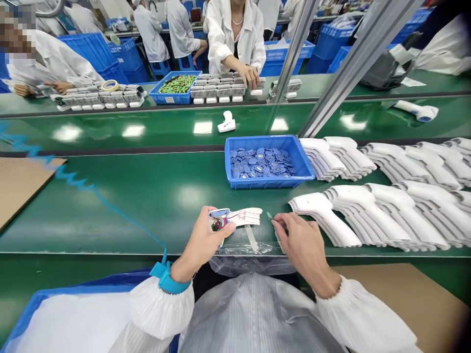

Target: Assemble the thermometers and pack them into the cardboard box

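My left hand (209,234) grips an opened white device housing (247,216), its inside facing up with red wires and a green board near my thumb. A blue strap circles that wrist. Just right of the housing, my right hand (300,240) pinches a small, thin, greenish clear piece (270,215) between thumb and fingertips. The piece does not touch the housing. Beyond both hands is a blue tray (272,183) of blue oval parts.
Stacked white shells (320,211) fill the right side of the green bench (110,211). A coiled blue cord (121,211) runs left from my wrist. Cardboard (25,181) lies at left. A white device (226,122) sits on the belt; across it, a person (235,39) handles parts.
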